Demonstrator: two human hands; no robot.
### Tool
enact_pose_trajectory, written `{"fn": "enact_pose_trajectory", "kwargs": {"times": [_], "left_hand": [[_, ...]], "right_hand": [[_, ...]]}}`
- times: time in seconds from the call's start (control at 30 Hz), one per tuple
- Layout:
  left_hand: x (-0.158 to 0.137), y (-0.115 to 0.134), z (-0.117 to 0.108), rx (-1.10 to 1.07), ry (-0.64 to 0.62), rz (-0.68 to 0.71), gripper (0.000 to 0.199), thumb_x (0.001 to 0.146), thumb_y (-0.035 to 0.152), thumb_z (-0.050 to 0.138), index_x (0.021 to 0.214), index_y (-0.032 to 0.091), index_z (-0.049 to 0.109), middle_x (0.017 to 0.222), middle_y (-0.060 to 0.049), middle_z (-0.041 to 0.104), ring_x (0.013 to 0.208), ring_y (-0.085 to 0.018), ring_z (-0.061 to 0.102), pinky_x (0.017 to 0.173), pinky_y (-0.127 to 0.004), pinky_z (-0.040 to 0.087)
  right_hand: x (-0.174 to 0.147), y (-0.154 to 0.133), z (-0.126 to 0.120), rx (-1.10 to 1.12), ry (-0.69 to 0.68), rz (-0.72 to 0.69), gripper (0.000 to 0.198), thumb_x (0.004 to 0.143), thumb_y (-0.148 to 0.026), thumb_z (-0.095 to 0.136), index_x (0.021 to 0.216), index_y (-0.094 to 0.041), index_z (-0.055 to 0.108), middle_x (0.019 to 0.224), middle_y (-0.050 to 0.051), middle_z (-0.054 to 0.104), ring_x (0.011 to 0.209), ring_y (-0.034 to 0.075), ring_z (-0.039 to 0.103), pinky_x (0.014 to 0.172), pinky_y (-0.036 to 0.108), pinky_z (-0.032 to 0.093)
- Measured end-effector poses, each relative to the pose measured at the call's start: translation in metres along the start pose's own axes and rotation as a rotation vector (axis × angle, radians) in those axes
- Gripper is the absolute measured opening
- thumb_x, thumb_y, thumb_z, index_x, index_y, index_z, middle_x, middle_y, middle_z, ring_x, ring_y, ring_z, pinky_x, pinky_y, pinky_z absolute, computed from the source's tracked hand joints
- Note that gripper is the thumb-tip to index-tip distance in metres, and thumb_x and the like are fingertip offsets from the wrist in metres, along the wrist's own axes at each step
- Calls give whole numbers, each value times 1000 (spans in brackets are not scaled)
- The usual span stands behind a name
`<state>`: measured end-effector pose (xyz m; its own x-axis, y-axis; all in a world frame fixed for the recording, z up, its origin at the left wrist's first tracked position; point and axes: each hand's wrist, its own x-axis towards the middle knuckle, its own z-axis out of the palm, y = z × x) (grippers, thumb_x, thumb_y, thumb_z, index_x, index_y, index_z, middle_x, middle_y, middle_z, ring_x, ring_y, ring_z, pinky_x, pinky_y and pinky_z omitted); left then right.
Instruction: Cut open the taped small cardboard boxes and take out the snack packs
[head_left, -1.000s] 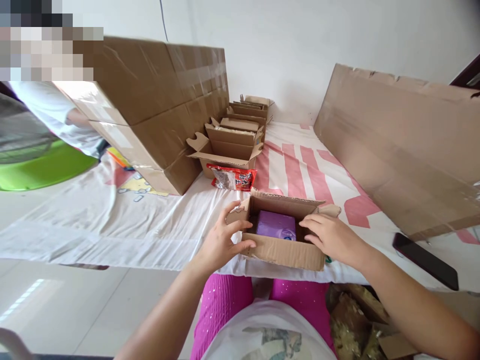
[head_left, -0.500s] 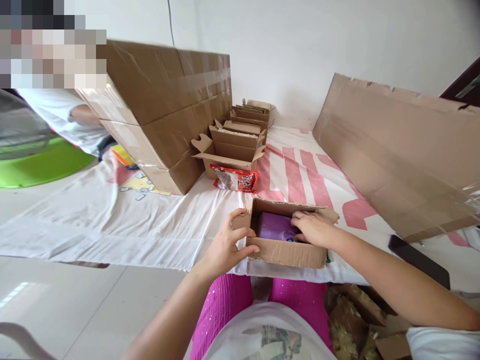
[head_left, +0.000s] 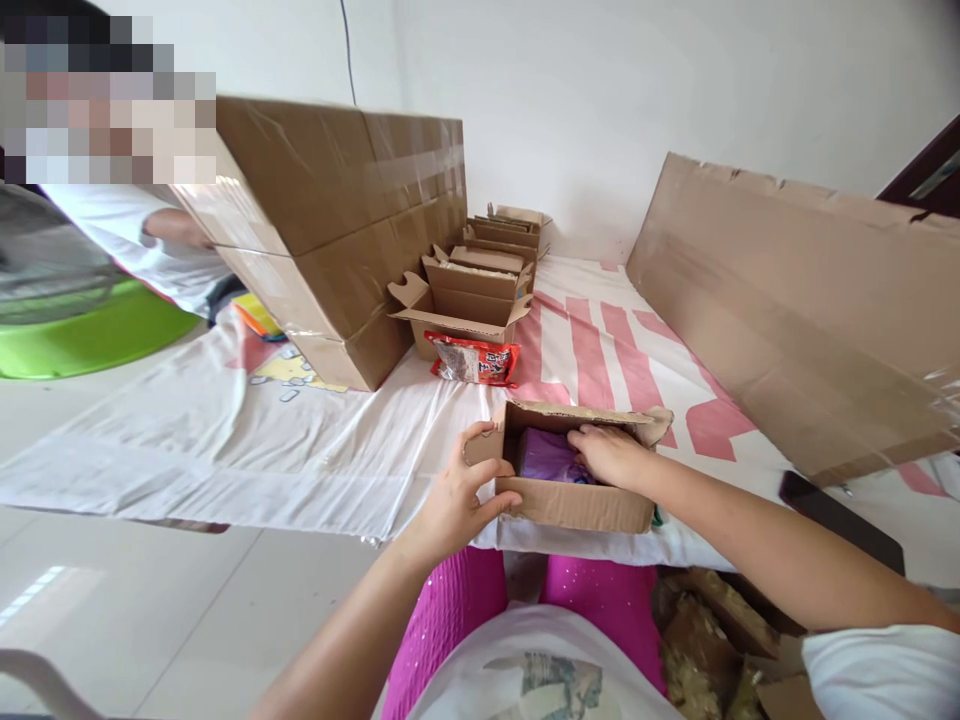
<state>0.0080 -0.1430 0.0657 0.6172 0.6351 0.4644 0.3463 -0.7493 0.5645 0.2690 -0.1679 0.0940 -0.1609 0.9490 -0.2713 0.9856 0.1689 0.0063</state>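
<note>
Hands (head_left: pixel 611 458) at box (head_left: pixel 577 506), right inside

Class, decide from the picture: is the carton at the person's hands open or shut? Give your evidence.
Open: the purple packet shows inside the carton, and the right hand reaches in through its uncovered top.

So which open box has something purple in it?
The cardboard box whose side the left hand touches, with the right hand at the purple package inside. The open boxes in a row behind the red packet show no purple.
</note>
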Motion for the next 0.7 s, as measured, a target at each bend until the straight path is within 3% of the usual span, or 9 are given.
{"fn": "enact_pose_trajectory", "kwargs": {"times": [0.1,0.23,0.4,0.53,0.7], "left_hand": [[-2,0,2,-11,3,-5,17,87,33,64,98,21,68,141,-14,34,127,-31,49,98,-43,53],[-4,2,3,-17,63,-15,12,88,31,64,91,20,68,139,-13,38,131,-30,45,101,-43,51],[-5,3,-2,-17,122,-49,14,88,29,62,79,19,65,133,-12,43,129,-29,46,102,-44,50],[-6,-5,-16,13,151,-66,15,88,28,62,77,19,65,133,-11,43,128,-28,47,104,-44,47],[-14,-33,-48,141,199,-61,18,88,31,61,76,19,66,132,-12,45,127,-27,49,104,-43,46]], "right_hand": [[0,-4,-2,-24,28,-32,23,87,-11,45,92,-19,66,96,10,71,88,23,67,75,31,46],[-8,-7,-10,-51,121,-35,20,87,-13,46,90,-18,65,98,11,70,90,26,66,76,34,44],[-33,-5,-31,4,475,-106,18,90,-17,43,84,-19,60,87,6,65,78,20,62,70,31,43],[-62,8,-54,183,828,-206,12,88,-15,46,83,-21,54,80,3,59,73,18,58,66,30,44],[-103,44,-53,453,1106,-58,4,90,-22,52,93,-23,55,84,2,56,72,18,57,65,31,47]]}}
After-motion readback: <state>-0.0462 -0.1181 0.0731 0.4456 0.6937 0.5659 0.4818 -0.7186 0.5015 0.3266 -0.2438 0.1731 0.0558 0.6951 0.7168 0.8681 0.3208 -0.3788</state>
